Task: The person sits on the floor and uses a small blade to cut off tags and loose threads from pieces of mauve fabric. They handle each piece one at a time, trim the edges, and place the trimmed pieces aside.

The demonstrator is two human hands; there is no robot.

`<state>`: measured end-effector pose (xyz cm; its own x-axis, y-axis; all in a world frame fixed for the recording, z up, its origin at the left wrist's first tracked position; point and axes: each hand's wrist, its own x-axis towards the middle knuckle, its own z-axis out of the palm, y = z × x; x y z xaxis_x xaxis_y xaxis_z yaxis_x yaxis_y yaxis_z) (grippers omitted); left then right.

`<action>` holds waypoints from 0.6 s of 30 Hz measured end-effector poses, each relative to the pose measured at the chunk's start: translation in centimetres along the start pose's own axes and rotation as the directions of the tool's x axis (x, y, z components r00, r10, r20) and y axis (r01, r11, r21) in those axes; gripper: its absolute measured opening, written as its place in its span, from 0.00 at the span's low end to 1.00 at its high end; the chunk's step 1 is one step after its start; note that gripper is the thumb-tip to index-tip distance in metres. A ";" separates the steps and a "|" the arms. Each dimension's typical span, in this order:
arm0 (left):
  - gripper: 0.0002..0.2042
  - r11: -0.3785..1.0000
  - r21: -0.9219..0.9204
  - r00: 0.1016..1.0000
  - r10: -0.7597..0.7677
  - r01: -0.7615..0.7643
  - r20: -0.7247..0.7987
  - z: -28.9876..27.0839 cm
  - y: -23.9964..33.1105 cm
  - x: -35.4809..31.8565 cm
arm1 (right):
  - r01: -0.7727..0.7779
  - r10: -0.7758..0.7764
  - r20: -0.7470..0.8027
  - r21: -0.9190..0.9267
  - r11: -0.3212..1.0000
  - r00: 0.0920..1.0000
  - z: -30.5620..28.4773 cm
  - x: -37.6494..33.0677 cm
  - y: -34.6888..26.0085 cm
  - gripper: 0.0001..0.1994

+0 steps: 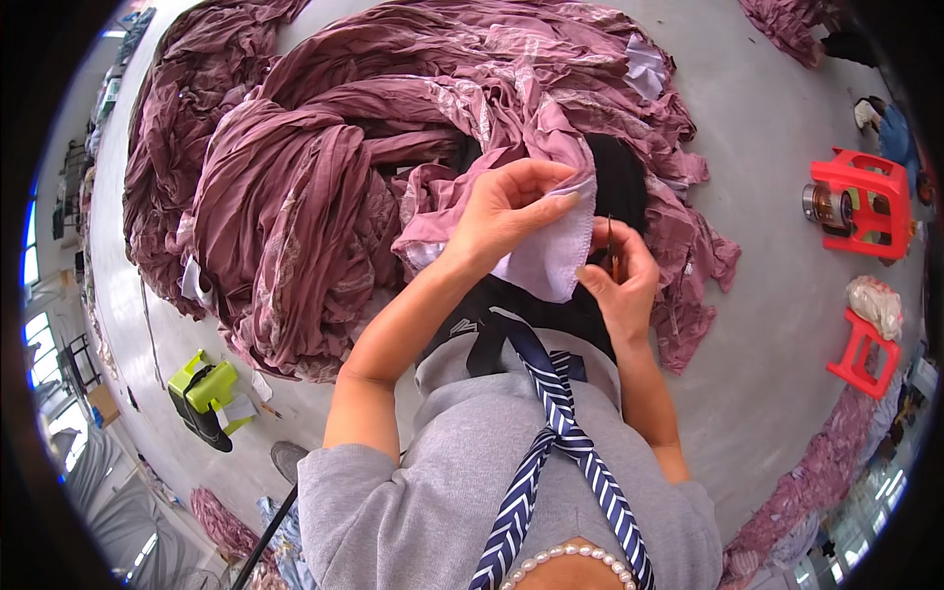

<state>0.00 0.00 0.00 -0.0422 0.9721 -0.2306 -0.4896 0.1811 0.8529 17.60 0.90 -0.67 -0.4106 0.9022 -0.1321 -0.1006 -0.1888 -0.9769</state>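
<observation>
My left hand (501,211) pinches the cloth (551,256) hem taut; right hand (621,280) closed on snips (611,246): best cut close, clear of fingertips.

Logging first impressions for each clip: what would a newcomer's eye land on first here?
First, the great heap of crumpled mauve fabric spread over the grey floor, filling the upper left and centre. Next, the left hand at centre, pinching a stitched edge of that cloth, with the right hand beside it holding a small tool I cannot identify. The bright red plastic stools at far right stand out too.
</observation>
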 end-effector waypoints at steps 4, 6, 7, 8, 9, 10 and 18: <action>0.14 0.998 -0.052 0.999 0.022 -0.020 0.025 1.3 -1.8 1.4 | -0.024 0.024 -0.163 0.002 1.000 0.986 0.4 -1.6 0.9 0.13; 0.14 0.997 -0.072 0.999 0.027 -0.024 0.037 1.5 -3.0 1.8 | -0.039 0.030 -0.226 -0.037 0.999 0.974 0.0 -1.9 1.5 0.07; 0.14 0.998 -0.062 0.999 0.024 -0.021 0.046 1.5 -3.4 1.8 | -0.041 0.026 -0.230 -0.061 0.997 0.973 -0.3 -2.0 1.8 0.07; 0.15 0.998 -0.053 0.998 0.022 -0.019 0.053 1.4 -3.7 1.8 | -0.044 0.023 -0.233 -0.084 0.995 0.972 -0.6 -2.2 2.2 0.07; 0.15 0.999 -0.044 0.998 0.021 -0.018 0.065 1.4 -4.1 1.8 | -0.044 0.016 -0.237 -0.110 0.993 0.971 -0.9 -2.2 2.3 0.06; 0.19 1.000 -0.023 0.993 0.016 -0.014 0.120 1.0 -4.4 1.7 | -0.017 -0.019 -0.229 -0.155 0.988 0.973 -1.1 -2.2 2.2 0.05; 0.43 0.114 0.887 0.894 0.050 -0.448 0.445 -2.6 -1.6 -5.9 | -0.413 0.581 -0.153 0.563 0.716 0.799 -3.2 -2.0 -0.7 0.09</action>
<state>-1.26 -6.42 -1.25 0.3255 0.9445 0.0452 0.7355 -0.2829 0.6156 21.41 0.43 -0.29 -0.2482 0.6705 -0.6992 -0.4130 -0.7261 -0.5498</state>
